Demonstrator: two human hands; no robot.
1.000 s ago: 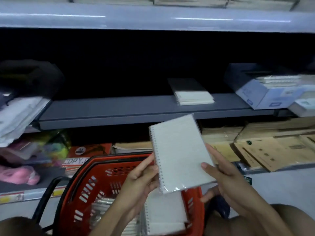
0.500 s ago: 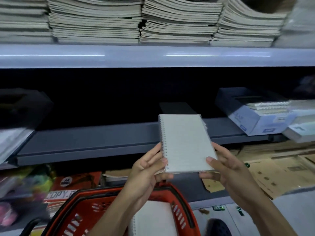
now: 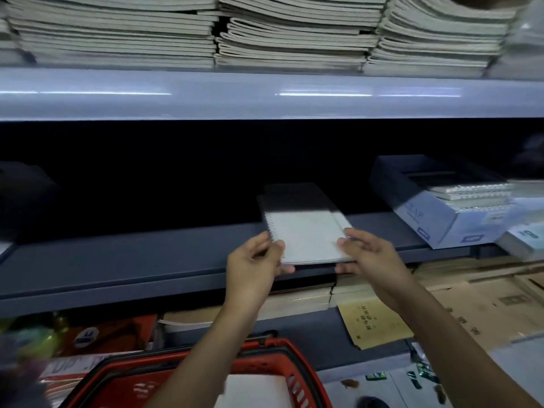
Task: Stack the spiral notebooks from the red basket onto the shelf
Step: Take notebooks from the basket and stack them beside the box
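A white spiral notebook [image 3: 306, 235] lies flat over a small stack of notebooks [image 3: 343, 220] on the dark grey middle shelf [image 3: 117, 260]. My left hand [image 3: 254, 262] pinches its near left corner by the spiral. My right hand [image 3: 369, 254] holds its near right corner, fingers curled around the edge. The red basket [image 3: 273, 353] sits at the bottom centre, under my forearms, with another white notebook [image 3: 256, 390] inside it.
A blue-white box [image 3: 435, 213] with spiral notebooks stands on the same shelf to the right. Stacks of exercise books [image 3: 265, 33] fill the upper shelf. Brown envelopes [image 3: 485, 301] and paper packs lie on the lower shelf.
Both hands have lifted the notebook away from the basket, tipped it flat and carried it forward onto the shelf stack. My view has tilted upward.
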